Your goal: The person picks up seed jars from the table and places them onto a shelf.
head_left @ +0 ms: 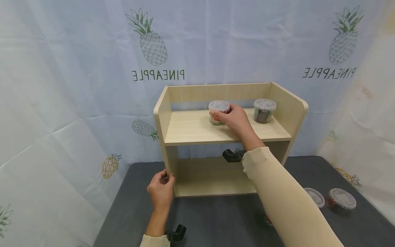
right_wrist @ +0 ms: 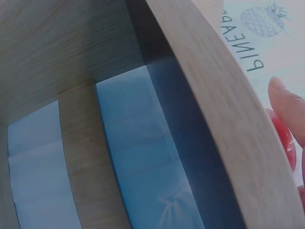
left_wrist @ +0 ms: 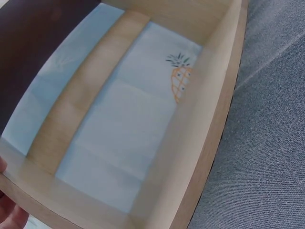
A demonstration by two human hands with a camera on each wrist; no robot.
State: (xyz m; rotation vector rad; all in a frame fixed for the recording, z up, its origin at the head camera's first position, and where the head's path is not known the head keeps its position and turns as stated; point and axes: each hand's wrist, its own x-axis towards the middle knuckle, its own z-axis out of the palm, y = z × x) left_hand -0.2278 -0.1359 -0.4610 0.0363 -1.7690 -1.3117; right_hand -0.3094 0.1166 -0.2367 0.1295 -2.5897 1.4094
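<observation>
A small wooden two-tier shelf (head_left: 191, 132) stands on a dark table. On its upper board, left of the middle, is a clear lidded plastic tub (head_left: 219, 105) with something red inside. My right hand (head_left: 237, 120) grips this tub from the right, thumb in front. In the right wrist view the thumb (right_wrist: 288, 107) shows beside the red contents, partly cut off by the frame. My left hand (head_left: 162, 192) holds the front edge of the left side panel low down, with fingers (left_wrist: 14, 217) on either side of it in the left wrist view.
A second lidded tub (head_left: 264, 111) with dark contents stands at the right of the upper board. On the table at right are more lidded tubs (head_left: 342, 199), one partly behind my right sleeve (head_left: 287, 195). Pineapple-print cloth (head_left: 234, 41) hangs behind.
</observation>
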